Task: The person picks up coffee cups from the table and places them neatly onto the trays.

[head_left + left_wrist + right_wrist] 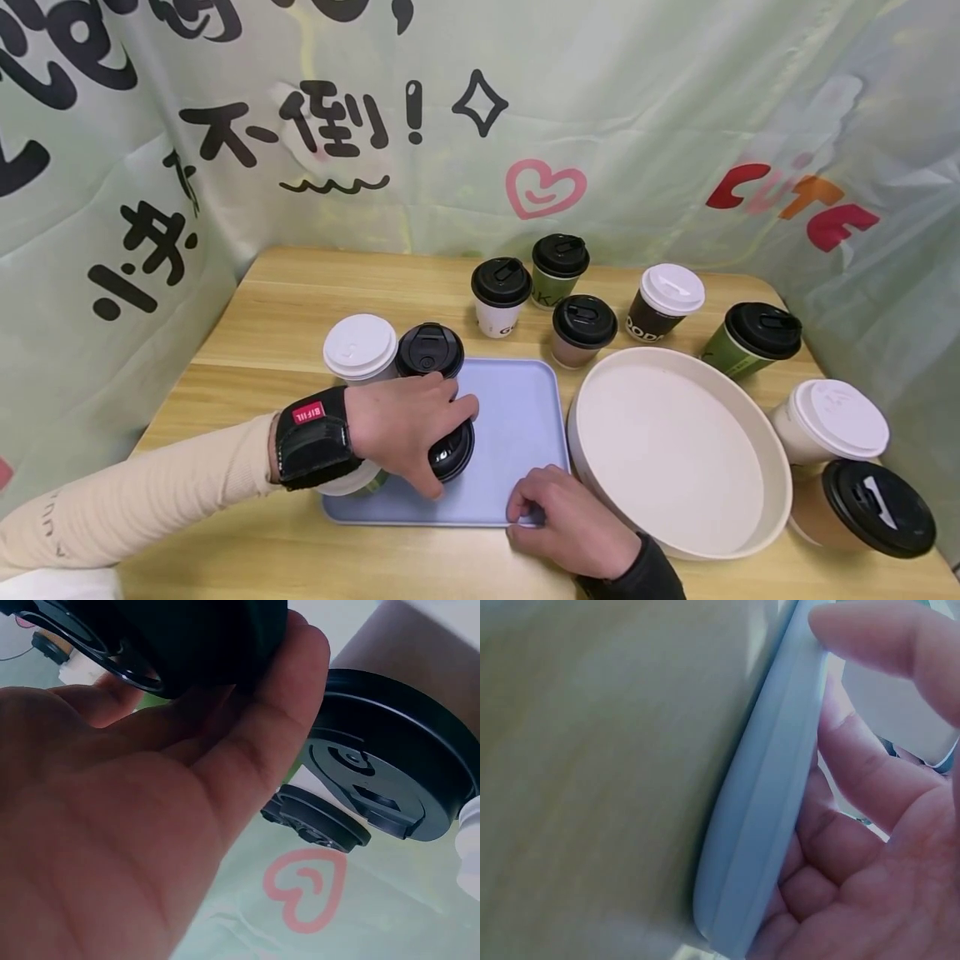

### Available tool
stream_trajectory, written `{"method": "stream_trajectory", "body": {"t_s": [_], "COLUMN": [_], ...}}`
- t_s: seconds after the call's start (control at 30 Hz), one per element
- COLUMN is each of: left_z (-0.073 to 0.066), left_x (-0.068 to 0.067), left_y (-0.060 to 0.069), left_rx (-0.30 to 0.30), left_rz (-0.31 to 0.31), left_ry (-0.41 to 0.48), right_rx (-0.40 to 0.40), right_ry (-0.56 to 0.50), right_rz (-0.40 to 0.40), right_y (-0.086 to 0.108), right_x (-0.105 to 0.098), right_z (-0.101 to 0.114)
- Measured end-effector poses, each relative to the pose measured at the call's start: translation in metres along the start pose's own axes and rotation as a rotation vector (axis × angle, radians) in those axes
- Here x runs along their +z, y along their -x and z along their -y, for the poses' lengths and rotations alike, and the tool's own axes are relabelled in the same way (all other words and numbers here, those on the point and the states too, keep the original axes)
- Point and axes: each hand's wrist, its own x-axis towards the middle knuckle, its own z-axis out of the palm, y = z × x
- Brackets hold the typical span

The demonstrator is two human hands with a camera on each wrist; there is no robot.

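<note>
Currently, left fingers (462, 407) curled round black-lidded cup (453, 454); right fingers (527, 489) pinching near edge of blue tray (517, 408).

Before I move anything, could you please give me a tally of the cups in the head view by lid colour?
Cups with black lids: 7
Cups with white lids: 4, one partly hidden by the left wristband
Total: 11 cups
</note>
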Motion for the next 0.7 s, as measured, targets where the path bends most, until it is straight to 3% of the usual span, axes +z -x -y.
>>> {"method": "stream_trajectory", "body": {"t_s": [0.7], "left_z": [0.0021], "left_x": [0.0034], "left_y": [-0.0040], "left_rx": [-0.022], "left_rz": [0.000], "left_ry": [-0.030], "right_rx": [0.014], "right_ry": [-0.008], "right_rz": [0.014], "right_y": [-0.0004], "right_x": [-0.0009], "right_z": [-0.0003]}}
